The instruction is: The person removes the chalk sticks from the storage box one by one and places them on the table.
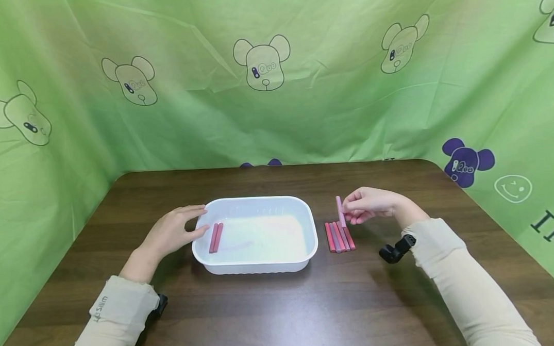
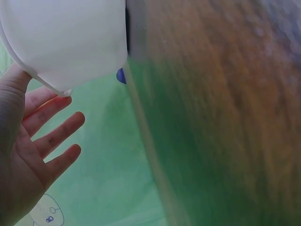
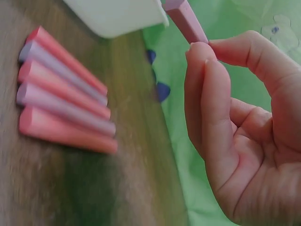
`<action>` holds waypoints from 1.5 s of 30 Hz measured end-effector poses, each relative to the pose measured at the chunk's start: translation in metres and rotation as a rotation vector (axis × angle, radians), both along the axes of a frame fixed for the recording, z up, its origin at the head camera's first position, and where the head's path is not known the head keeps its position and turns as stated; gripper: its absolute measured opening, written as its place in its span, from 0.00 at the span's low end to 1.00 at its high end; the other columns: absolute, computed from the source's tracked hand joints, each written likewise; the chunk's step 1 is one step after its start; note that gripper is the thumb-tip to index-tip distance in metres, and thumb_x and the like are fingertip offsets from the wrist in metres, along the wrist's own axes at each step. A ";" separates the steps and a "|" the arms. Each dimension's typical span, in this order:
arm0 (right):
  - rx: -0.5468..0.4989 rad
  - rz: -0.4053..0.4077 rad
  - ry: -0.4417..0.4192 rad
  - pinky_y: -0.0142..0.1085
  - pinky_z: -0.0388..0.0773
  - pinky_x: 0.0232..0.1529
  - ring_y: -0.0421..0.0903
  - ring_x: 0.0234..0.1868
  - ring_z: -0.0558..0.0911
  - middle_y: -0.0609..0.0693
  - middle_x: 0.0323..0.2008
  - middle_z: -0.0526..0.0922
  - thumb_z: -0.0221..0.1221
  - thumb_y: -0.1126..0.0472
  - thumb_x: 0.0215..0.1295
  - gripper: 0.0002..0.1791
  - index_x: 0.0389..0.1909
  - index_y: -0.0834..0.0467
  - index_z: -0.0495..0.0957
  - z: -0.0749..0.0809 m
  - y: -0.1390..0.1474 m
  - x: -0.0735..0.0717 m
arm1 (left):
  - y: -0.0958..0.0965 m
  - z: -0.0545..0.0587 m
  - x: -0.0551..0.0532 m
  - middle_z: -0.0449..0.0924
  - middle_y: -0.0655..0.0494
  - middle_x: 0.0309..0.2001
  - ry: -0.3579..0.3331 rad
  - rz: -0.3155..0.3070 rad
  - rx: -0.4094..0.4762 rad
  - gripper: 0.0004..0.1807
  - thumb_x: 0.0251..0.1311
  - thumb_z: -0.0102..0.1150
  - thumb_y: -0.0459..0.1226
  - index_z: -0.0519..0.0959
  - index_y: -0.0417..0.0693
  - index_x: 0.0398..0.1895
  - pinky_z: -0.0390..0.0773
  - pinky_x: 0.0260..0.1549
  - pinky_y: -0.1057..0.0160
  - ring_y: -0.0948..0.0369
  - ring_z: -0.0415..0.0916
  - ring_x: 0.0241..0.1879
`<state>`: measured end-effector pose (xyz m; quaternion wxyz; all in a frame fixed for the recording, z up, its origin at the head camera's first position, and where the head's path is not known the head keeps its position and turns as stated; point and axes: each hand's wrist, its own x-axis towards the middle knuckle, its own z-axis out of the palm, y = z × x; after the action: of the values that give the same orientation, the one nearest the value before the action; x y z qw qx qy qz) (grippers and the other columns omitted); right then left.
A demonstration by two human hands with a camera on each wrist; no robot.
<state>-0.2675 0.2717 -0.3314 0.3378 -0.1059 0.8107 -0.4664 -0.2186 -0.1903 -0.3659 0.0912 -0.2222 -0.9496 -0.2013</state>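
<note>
My right hand (image 1: 370, 202) pinches a mauve, many-sided stick (image 1: 339, 207) between thumb and fingertips, above the table. In the right wrist view that stick (image 3: 187, 20) points up and away from the fingers. Just below lies a row of several similar sticks (image 1: 336, 238), red-pink and mauve by turns, side by side. A white plastic tray (image 1: 255, 267) stands left of them. Two dark pink sticks (image 1: 216, 238) lie together at its left end. At the tray's left rim rests my left hand (image 1: 175, 231), fingers spread and thumb apart from them.
The brown wooden table (image 1: 265, 318) extends around the tray on all sides. Behind and beside it hangs a green printed cloth (image 1: 200, 124). Dark wrist-worn devices (image 1: 398, 248) sit at both sleeves.
</note>
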 end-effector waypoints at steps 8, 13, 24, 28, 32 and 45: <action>0.023 -0.013 -0.040 0.23 0.80 0.29 0.33 0.24 0.79 0.44 0.23 0.79 0.51 0.63 0.63 0.06 0.31 0.58 0.76 -0.016 0.019 0.000 | 0.000 0.000 0.000 0.75 0.47 0.59 -0.005 0.003 0.000 0.25 0.58 0.59 0.45 0.76 0.44 0.57 0.73 0.56 0.45 0.47 0.71 0.60; 0.037 0.002 -0.056 0.23 0.80 0.29 0.33 0.25 0.80 0.44 0.24 0.80 0.51 0.62 0.63 0.06 0.33 0.60 0.76 -0.022 0.026 -0.001 | 0.000 -0.001 -0.001 0.77 0.47 0.58 0.030 -0.009 -0.001 0.24 0.57 0.60 0.44 0.77 0.42 0.55 0.74 0.55 0.46 0.47 0.73 0.58; 0.131 0.016 -0.077 0.22 0.78 0.25 0.33 0.23 0.78 0.43 0.20 0.79 0.54 0.63 0.60 0.06 0.28 0.59 0.77 -0.034 0.031 -0.002 | 0.000 0.001 0.000 0.78 0.46 0.57 0.042 -0.011 -0.013 0.25 0.56 0.60 0.46 0.77 0.42 0.55 0.74 0.55 0.46 0.47 0.74 0.58; 0.161 0.013 -0.089 0.22 0.77 0.24 0.32 0.22 0.78 0.43 0.19 0.79 0.56 0.63 0.60 0.05 0.28 0.60 0.77 -0.036 0.029 -0.002 | -0.001 0.002 0.000 0.77 0.47 0.57 0.018 -0.013 -0.012 0.25 0.57 0.60 0.46 0.77 0.42 0.55 0.73 0.56 0.46 0.47 0.73 0.59; 0.180 0.013 -0.096 0.21 0.76 0.23 0.32 0.21 0.77 0.43 0.19 0.79 0.57 0.62 0.60 0.05 0.28 0.60 0.78 -0.035 0.028 -0.001 | -0.001 0.002 0.000 0.76 0.47 0.59 -0.003 -0.012 -0.013 0.25 0.58 0.59 0.47 0.76 0.44 0.56 0.72 0.57 0.45 0.47 0.72 0.60; 0.177 0.018 0.014 0.25 0.80 0.28 0.35 0.24 0.79 0.45 0.22 0.80 0.57 0.61 0.60 0.11 0.35 0.67 0.78 -0.018 0.011 -0.003 | -0.006 0.003 -0.003 0.76 0.47 0.59 0.020 -0.064 -0.009 0.23 0.61 0.58 0.43 0.76 0.43 0.57 0.71 0.58 0.46 0.47 0.72 0.60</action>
<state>-0.2704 0.2827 -0.3492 0.3444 -0.0860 0.8500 -0.3891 -0.2212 -0.1959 -0.3628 0.0930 -0.2547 -0.9421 -0.1974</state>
